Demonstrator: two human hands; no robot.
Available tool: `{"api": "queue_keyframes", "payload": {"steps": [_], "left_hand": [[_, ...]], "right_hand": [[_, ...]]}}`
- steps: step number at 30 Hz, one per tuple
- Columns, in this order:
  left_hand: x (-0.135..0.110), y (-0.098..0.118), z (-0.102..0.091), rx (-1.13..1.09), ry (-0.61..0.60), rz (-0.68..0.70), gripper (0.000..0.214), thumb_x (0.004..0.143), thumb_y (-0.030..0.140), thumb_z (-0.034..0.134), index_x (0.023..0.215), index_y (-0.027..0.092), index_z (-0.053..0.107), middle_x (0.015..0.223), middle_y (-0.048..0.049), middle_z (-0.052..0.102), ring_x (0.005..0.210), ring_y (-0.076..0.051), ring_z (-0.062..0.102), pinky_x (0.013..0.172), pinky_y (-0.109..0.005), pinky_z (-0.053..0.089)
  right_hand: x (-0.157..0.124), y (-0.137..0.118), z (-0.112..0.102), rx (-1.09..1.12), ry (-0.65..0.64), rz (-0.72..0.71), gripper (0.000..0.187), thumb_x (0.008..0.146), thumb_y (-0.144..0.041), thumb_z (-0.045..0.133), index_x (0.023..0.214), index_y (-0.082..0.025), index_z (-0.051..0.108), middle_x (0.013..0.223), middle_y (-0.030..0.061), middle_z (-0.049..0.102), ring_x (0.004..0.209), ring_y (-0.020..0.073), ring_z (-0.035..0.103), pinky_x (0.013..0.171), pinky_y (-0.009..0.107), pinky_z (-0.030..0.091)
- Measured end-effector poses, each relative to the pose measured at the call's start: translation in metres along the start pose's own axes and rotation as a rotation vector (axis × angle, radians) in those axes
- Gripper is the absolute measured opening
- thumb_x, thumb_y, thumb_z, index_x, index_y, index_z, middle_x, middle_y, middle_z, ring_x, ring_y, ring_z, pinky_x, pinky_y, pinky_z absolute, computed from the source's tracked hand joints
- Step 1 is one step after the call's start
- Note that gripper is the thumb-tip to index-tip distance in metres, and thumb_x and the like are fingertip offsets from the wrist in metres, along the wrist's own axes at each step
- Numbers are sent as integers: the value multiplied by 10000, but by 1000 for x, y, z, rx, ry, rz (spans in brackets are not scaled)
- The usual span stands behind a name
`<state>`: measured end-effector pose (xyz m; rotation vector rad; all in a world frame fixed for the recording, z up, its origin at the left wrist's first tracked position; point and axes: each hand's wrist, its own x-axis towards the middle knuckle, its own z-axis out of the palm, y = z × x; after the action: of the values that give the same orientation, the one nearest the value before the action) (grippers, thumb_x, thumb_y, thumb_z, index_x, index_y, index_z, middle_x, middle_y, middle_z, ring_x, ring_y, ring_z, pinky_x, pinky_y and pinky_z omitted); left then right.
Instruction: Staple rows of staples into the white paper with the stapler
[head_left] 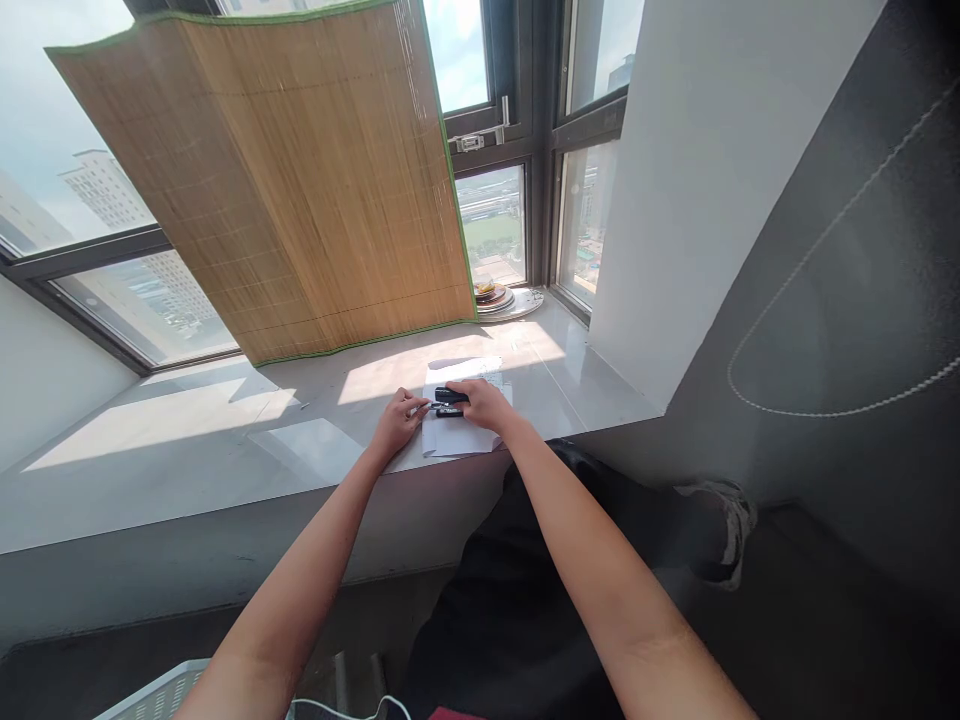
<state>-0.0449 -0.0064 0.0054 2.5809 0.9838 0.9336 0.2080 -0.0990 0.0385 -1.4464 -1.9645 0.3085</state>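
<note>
A black stapler (pixel 451 395) is spread apart above white paper sheets (pixel 459 438) on the window sill. My right hand (pixel 484 403) is closed around its right end, thumb and fingers gripping it from the side. At the stapler's left end, my left hand (pixel 399 420) is closed in a pinch. Its fingertips meet at a thin silvery bit between the stapler's two arms, too small to name. Some writing shows on the upper part of the paper, which is partly covered by the right hand.
A bamboo mat (pixel 322 190) with green edging leans against the window behind the sill (pixel 187 450). Stacked plates (pixel 510 303) stand in the far corner. A white beaded cord (pixel 810 412) hangs at the right. A pale basket (pixel 161 692) is below at the left.
</note>
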Motion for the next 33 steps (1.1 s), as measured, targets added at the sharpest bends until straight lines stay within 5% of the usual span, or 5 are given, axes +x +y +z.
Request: {"api": "queue_keyframes", "payload": {"steps": [23,29,33], "left_hand": [[-7,8,-4,60,70,73,185,995,269,663,1035,268,844,1086,-74,706,816,-173,672,669,-299,528],[-7,22,-12,29,164,41,236,1052,303,575,1069,259,805,1249,-91,766,1088,-253,732,791,-358,597],[-6,24,-14,81,195,-3,229,1053,282,565,1100,231,783,1114,-95,808,1008,-267,737,820,-383,583]], "right_hand": [[-1,-6,-6,-6,-29,19,401,950,-165,666,1315,-311,744,1259,34,779,1109,263,703,845,288,522],[-1,-5,-5,-7,-26,32,424,942,-171,676,1336,-315,739,1303,26,769,1153,268,694,866,288,519],[-1,-5,-5,-5,-27,36,437,935,-166,671,1340,-314,740,1278,25,775,1124,259,696,847,278,513]]}}
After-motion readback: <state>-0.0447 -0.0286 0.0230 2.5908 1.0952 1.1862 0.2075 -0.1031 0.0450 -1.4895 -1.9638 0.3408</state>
